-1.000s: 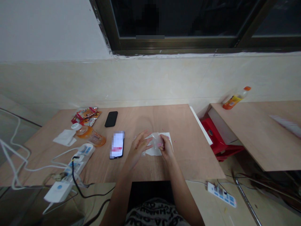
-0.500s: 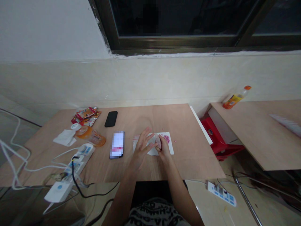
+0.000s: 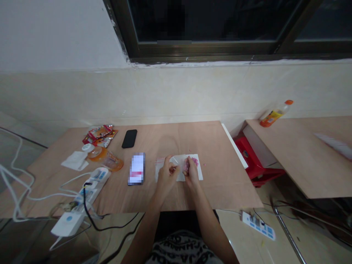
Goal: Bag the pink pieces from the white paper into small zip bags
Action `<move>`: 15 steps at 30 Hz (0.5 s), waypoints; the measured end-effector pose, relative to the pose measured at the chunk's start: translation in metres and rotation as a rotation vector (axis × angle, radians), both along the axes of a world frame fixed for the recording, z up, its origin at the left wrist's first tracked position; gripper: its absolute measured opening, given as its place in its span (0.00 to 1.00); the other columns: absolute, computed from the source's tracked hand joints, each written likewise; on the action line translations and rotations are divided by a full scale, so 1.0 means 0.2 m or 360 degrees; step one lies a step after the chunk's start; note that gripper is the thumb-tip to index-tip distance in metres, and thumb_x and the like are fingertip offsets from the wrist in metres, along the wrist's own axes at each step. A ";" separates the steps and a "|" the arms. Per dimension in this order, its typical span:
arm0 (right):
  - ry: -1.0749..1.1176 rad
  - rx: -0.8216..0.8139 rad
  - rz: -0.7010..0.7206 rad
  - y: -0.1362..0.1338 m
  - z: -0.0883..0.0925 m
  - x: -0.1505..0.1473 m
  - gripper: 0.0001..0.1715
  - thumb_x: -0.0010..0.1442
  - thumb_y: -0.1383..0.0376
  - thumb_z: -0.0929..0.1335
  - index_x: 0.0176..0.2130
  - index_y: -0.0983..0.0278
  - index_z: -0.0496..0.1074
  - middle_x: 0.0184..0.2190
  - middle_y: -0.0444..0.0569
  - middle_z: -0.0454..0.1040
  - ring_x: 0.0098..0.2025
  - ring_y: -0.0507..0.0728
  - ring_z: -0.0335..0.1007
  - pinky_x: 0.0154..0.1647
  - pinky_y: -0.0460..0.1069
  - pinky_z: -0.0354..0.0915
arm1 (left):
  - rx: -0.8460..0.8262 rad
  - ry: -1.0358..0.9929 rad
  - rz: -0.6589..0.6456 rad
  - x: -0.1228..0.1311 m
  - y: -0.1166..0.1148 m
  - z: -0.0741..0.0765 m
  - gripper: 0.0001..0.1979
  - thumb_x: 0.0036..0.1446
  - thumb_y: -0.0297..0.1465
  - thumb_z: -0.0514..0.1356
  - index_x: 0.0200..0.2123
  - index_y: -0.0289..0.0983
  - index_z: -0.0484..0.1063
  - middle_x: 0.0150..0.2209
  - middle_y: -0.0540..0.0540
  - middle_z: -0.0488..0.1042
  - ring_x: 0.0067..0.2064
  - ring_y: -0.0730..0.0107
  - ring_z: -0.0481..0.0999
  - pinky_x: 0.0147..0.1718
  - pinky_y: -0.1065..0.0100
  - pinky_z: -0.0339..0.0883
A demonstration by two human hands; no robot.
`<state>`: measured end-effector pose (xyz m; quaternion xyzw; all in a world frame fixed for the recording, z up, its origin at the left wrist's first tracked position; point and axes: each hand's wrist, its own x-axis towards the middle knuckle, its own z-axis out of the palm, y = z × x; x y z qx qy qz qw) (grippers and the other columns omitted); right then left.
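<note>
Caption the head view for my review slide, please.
Right hand holding a small plastic bag, left hand beside it, at a white sheet bearing pink pieces.

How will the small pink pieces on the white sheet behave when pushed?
The pink pieces would probably scatter, since similar specks lie on the table beside the white sheet. Each is likely light, being tiny. They may roll, but their shape cannot be judged.

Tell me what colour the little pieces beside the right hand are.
The little pieces are pink, seen best in the current head view.
</note>
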<state>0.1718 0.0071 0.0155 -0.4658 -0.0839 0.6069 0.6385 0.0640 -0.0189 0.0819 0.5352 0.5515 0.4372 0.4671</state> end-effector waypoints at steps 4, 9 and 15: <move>0.0030 0.0081 0.0002 -0.01 0.00 -0.02 0.23 0.48 0.50 0.73 0.24 0.61 0.61 0.14 0.34 0.57 0.13 0.44 0.45 0.13 0.42 0.40 | -0.0007 -0.0148 0.0019 -0.01 0.01 0.02 0.24 0.53 0.33 0.61 0.54 0.38 0.63 0.23 0.55 0.71 0.25 0.73 0.70 0.27 0.72 0.63; 0.0052 0.0096 0.0026 -0.01 0.01 -0.04 0.24 0.48 0.50 0.72 0.23 0.61 0.59 0.15 0.34 0.57 0.13 0.43 0.43 0.12 0.42 0.39 | -0.0032 -0.0285 0.0101 -0.01 0.03 0.02 0.26 0.53 0.34 0.61 0.55 0.38 0.61 0.24 0.55 0.71 0.27 0.73 0.70 0.28 0.73 0.63; 0.0044 0.0053 0.0053 0.00 -0.01 -0.04 0.22 0.48 0.50 0.72 0.23 0.61 0.60 0.14 0.34 0.56 0.13 0.44 0.42 0.12 0.42 0.39 | -0.0023 -0.0150 0.0029 -0.02 0.03 0.02 0.41 0.41 0.33 0.70 0.59 0.41 0.58 0.33 0.53 0.72 0.30 0.74 0.72 0.30 0.73 0.65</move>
